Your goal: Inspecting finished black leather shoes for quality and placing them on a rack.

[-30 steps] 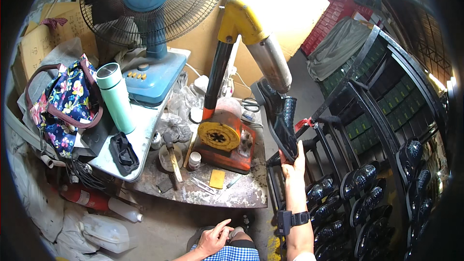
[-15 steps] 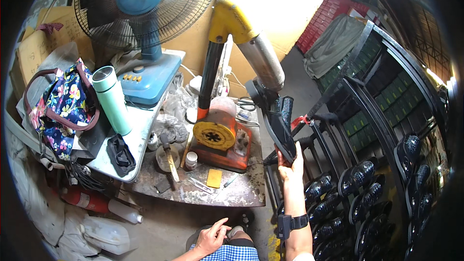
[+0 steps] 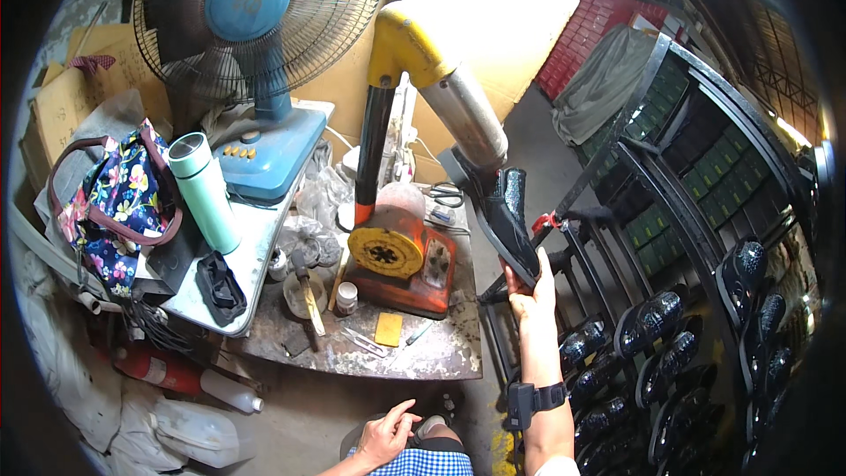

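My right hand (image 3: 533, 295) is closed on one end of a black, glittery shoe (image 3: 507, 216) and holds it aslant out past the right edge of the workbench. The shoe's other end is up against the open mouth of a silver metal pipe (image 3: 471, 119). That pipe slopes down from the yellow elbow (image 3: 410, 40) of a blower machine (image 3: 388, 251) with an orange-red base. Low in front of me, my left hand (image 3: 388, 436) rests over my lap by a blue checked cloth (image 3: 423, 461). Its fingers are loosely apart and hold nothing.
On the workbench (image 3: 441, 353) lie a yellow block (image 3: 389, 329), a small white bottle (image 3: 346, 298), a brush in a pot (image 3: 308, 291) and scissors (image 3: 446, 195). A fan (image 3: 264, 150), green flask (image 3: 203, 189) and floral bag (image 3: 119, 203) stand left. At right, a black rack (image 3: 674, 185) carries several shoes (image 3: 652, 322).
The shoe has turned slightly, its held end coming up a little and more of its glittery upper showing. My left hand has stayed put. The whole view has shifted slightly.
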The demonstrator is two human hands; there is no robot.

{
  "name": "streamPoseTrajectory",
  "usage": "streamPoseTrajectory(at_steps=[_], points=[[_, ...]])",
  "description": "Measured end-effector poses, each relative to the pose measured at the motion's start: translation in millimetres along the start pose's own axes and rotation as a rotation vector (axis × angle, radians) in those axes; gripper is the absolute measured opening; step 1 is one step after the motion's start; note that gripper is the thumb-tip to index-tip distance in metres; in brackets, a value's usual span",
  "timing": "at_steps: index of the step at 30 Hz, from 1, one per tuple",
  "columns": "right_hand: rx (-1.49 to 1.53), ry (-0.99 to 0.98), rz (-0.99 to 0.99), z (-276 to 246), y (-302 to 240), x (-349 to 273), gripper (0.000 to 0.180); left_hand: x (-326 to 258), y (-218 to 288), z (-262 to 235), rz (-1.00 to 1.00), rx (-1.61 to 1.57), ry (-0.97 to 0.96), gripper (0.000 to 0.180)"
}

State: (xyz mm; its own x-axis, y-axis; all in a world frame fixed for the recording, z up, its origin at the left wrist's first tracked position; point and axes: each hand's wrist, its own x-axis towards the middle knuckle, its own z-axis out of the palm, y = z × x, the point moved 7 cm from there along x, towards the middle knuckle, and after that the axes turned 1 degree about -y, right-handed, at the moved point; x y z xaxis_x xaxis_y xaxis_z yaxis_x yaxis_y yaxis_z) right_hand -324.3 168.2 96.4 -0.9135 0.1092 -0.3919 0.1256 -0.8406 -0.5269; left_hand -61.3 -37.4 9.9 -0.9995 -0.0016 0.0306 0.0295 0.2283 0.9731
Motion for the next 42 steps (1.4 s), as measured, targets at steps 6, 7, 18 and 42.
streamPoseTrajectory(at_steps=[6,7,18,42], points=[[0.006,-0.044,0.070,-20,4,-7,0.030,0,-2,0,-0.007,0.018,-0.004,0.031],[-0.030,-0.001,0.065,-36,5,-11,0.029,-1,-2,0,-0.015,0.013,-0.001,0.031],[-0.106,-0.107,0.075,-226,-4,-118,0.041,-4,-12,-1,-0.010,-0.095,0.005,0.030],[-0.196,-0.432,0.127,-302,-17,-246,0.076,-36,76,41,-0.279,-0.682,-0.379,0.056]])
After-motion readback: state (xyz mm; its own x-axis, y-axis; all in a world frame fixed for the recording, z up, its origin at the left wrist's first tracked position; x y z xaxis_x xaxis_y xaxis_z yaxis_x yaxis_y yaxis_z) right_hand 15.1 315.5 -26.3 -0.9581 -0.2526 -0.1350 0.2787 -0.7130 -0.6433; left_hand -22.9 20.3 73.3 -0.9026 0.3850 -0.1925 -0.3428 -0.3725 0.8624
